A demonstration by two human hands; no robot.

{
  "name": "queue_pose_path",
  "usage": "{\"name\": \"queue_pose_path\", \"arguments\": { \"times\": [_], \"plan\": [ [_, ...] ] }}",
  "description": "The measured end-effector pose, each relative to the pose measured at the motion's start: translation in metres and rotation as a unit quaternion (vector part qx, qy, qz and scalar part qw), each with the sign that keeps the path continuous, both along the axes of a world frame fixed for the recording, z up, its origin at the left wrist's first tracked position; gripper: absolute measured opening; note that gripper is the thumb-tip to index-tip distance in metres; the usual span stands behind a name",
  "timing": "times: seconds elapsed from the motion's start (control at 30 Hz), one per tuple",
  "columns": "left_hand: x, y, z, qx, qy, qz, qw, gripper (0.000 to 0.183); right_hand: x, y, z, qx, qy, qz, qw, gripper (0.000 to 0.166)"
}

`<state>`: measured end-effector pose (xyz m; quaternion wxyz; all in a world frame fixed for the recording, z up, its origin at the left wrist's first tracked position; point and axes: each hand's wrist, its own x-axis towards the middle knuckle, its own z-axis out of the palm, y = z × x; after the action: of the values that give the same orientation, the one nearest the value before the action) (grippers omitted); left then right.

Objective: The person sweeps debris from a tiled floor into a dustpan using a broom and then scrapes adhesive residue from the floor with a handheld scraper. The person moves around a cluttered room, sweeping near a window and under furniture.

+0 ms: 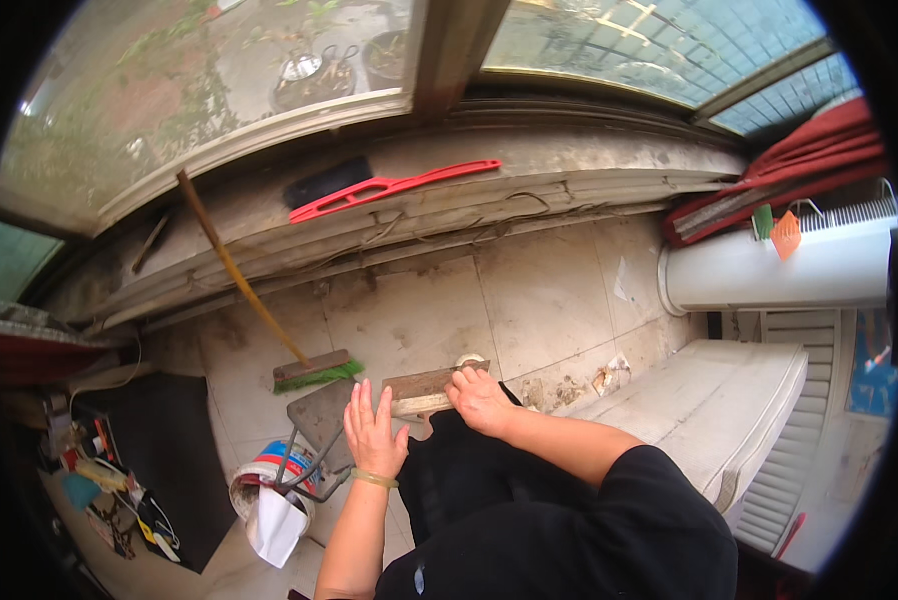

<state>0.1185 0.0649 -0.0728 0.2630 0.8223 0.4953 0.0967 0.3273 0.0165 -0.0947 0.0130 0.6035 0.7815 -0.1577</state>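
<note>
My right hand (482,401) grips the right part of a brown wooden block (416,385) with a pale lower edge, possibly a brush head. It is held level in front of my dark clothing. At the block's left end is my left hand (372,427), its fingers extended and the thumb apart. Whether its fingertips touch the block I cannot tell. A bracelet (374,478) circles the left wrist. Just behind the block's right end shows a small round whitish object (469,360), partly hidden. Beside my left hand stands a grey stool-like metal object (321,420) with bent tube legs.
A broom (250,296) with green bristles leans against the windowsill (569,154). On that sill lies a red-handled brush (396,187). A bucket (242,487) with white paper, a black cabinet (163,457), a mattress (689,405) and a white cylindrical appliance (779,274) stand around the stained tile floor (419,307).
</note>
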Motion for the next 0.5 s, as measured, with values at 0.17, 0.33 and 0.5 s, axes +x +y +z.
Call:
{"name": "queue_pose_path", "arguments": {
  "times": [0.17,0.33,0.5],
  "plan": [
    [0.056,-0.009,-0.012,0.01,0.0,-0.12,0.993,0.055,0.049,-0.028,0.0,0.019,0.033,-0.065,0.997,0.023],
    [0.116,-0.022,-0.017,0.03,-0.024,-0.197,0.98,0.038,0.101,-0.077,0.009,0.039,0.09,-0.137,0.986,0.025],
    [0.189,-0.047,0.003,0.061,-0.038,-0.264,0.962,0.032,0.16,-0.125,0.023,0.09,0.104,-0.187,0.973,0.019]
  ]
}}
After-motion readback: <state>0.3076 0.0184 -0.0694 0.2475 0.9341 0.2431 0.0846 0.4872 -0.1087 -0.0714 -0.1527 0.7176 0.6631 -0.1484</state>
